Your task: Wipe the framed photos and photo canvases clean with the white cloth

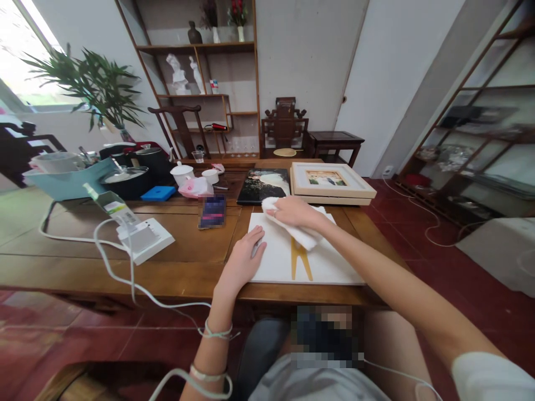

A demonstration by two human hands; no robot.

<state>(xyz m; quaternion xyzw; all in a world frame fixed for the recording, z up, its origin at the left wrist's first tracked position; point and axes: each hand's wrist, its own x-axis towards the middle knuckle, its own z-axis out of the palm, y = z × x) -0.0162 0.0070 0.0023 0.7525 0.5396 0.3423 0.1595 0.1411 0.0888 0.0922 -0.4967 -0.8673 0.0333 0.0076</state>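
A flat white panel [271, 264] lies at the table's front edge. On its face shows a yellow-brown piece with two splayed legs [301, 264], its top covered by cloth. My right hand [296, 211] presses a bunched white cloth [307, 238] onto the far part of the panel, fingers curled over it. Along the panel's left side rests my left hand [246, 253], palm down, fingers stretched out and holding nothing. Just beyond the cloth are a dark photo panel [263, 186] and a pale framed picture [330, 178] lying on another pale frame.
On the wooden table [200, 245] to the left lie an opened white box [146, 239], a phone-like dark object [212, 211], a blue box [159, 193] and a pink-white packet [195, 187]. A white cable [154, 299] loops past my left arm. Pots and a blue bin [62, 184] stand farther left.
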